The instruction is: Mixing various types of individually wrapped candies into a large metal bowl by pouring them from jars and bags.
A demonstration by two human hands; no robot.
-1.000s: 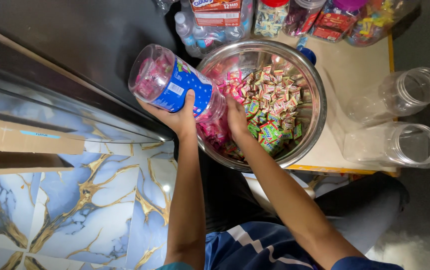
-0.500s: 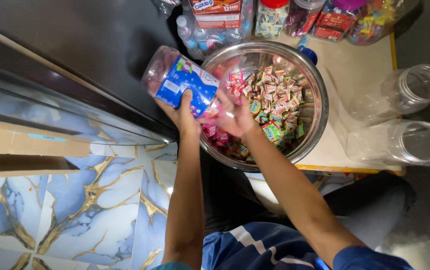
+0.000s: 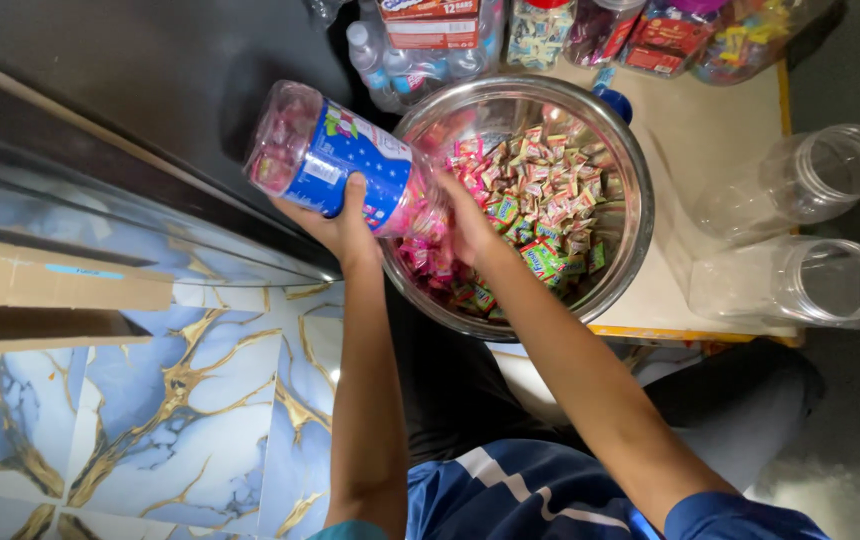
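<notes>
Cardboard flap [image 3: 50, 285] at far left, cut by the frame edge, well left of the steel bowl [image 3: 622, 250]; marble-look blue and gold floor [image 3: 150, 430] below it. Left hand [image 3: 335, 222] just left of the bowl, palm under a clear plastic jar [image 3: 335, 170], thumb up over its blue label, forearm running straight down to the frame bottom. Jar lies tilted, base away from the bowl, mouth end at the bowl rim; pink wrapped sweets inside, mouth itself hidden behind the right hand. Right hand [image 3: 470, 225] inside the bowl at its left edge, next to the jar mouth, fingers curled on the sweets; whether it grips any, cannot tell, motion blur there. Wrapped candies [image 3: 540, 205] in pink, green, white fill the bowl. Bowl sits on a pale table [image 3: 695, 140]. Behind the bowl, bottles and packs [image 3: 430, 40] cropped by the top edge. Right of the bowl, two clear jars [image 3: 795, 235] lying on their sides, open mouths right.
</notes>
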